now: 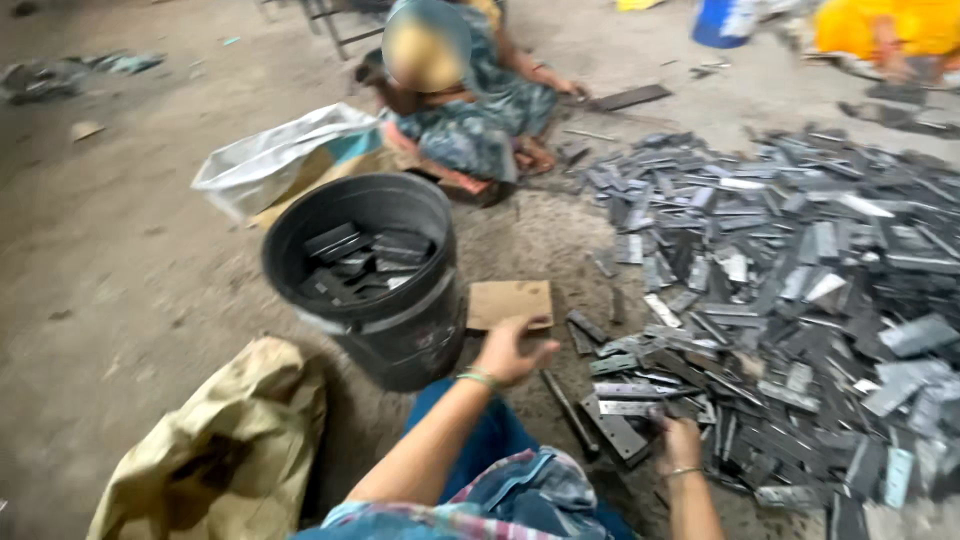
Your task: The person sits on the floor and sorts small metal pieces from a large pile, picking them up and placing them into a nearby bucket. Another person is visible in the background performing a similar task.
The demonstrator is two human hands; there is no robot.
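My left hand [510, 350] rests with bent fingers on the near edge of a brown cardboard piece [510, 302] lying on the floor beside a black bucket [400, 330]. The bucket holds several flat grey metal plates [360, 262]. My right hand [678, 442] reaches into the near edge of a big heap of grey metal plates [800, 290] and closes on one plate [625, 408] there. Both wrists wear thin bangles.
A tan sack [220, 450] lies at the lower left. A white plastic bag [280, 160] sits behind the bucket. Another person [470, 100] sits on the floor beyond it. A blue drum [725, 22] and a yellow cloth [890, 25] stand far right.
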